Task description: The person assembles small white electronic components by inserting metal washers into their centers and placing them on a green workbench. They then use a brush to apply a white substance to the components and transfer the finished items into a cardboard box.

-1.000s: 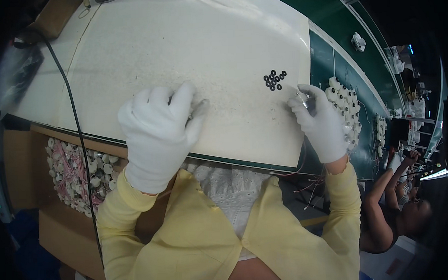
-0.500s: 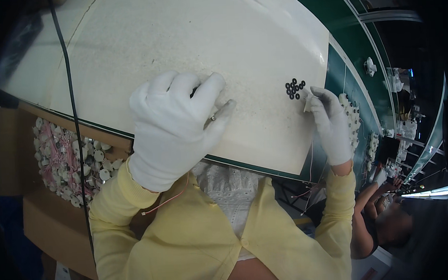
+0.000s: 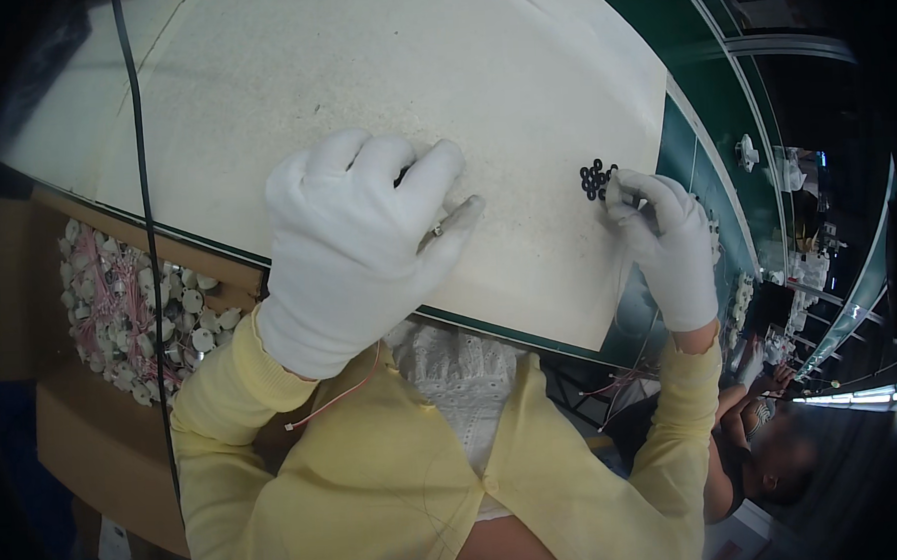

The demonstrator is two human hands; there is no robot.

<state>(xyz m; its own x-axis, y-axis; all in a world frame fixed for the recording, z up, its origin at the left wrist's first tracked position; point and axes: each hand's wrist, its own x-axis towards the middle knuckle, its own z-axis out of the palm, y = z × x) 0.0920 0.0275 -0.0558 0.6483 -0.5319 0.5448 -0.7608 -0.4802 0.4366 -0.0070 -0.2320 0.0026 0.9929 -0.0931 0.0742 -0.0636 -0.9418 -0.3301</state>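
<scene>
Drawn closer to a cluster of black rings point(image 3: 595, 180) than half a second earlier, the gloved right hand point(image 3: 669, 245) meets the cluster's right edge, thumb and forefinger brought near each other; whether a ring is caught between them cannot be told. Well left of the rings, the left hand point(image 3: 352, 239) keeps nearly the same place, curled around a small part point(image 3: 436, 230) that is mostly hidden, only a shiny metallic bit showing by the thumb. Picking out a single ring appears to be the step in hand, and the next move seems to call for a fine fingertip pinch that parts one from its neighbours. Small, dark and round with paler centres, the rings lie on a pale, smooth, scuffed surface point(image 3: 528, 266). Soft white fabric covers both hands. Below and left of the rings hangs a thin pinkish wire point(image 3: 348, 387) with a little plug point(image 3: 290, 427); far left of them, an open carton point(image 3: 116, 450) holds rounded white parts point(image 3: 203, 340) among tangled pink leads point(image 3: 100, 280).
</scene>
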